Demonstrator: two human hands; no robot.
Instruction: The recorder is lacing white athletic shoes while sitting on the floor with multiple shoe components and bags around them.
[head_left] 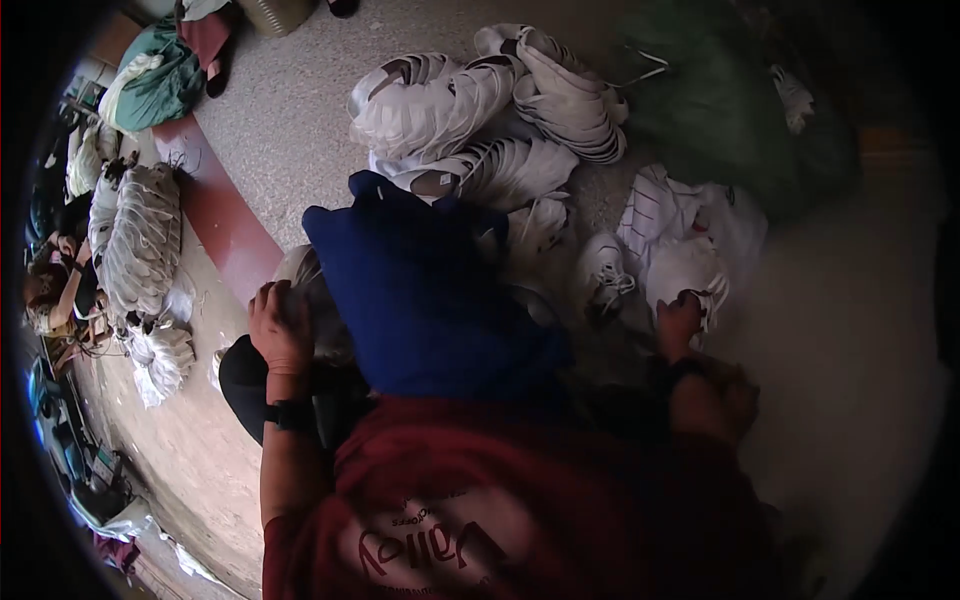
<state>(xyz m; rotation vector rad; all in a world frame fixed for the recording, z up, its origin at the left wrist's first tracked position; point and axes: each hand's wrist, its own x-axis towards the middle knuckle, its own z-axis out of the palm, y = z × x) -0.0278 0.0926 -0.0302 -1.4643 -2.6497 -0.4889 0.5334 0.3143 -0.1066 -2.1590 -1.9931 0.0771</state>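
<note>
My left hand (280, 325) rests with curled fingers on a white rounded shoe piece (300, 268) that lies on my dark-trousered knee (245, 385). A black band sits on that wrist. My right hand (680, 322) reaches out to the right and grips the edge of a white shoe (690, 270) on the floor. A white laced shoe (602, 272) lies just left of it. A blue cloth (420, 290) hanging from my head hides the space between my hands, and my red shirt (520, 500) fills the lower view.
Bundles of stacked white shoe uppers (470, 100) lie on the grey floor ahead. A dark green sack (720, 110) sits far right. A red-brown strip (220, 220) runs along the left, with more white bundles (140, 240) beyond it and another person (50, 290) seated at the left rim.
</note>
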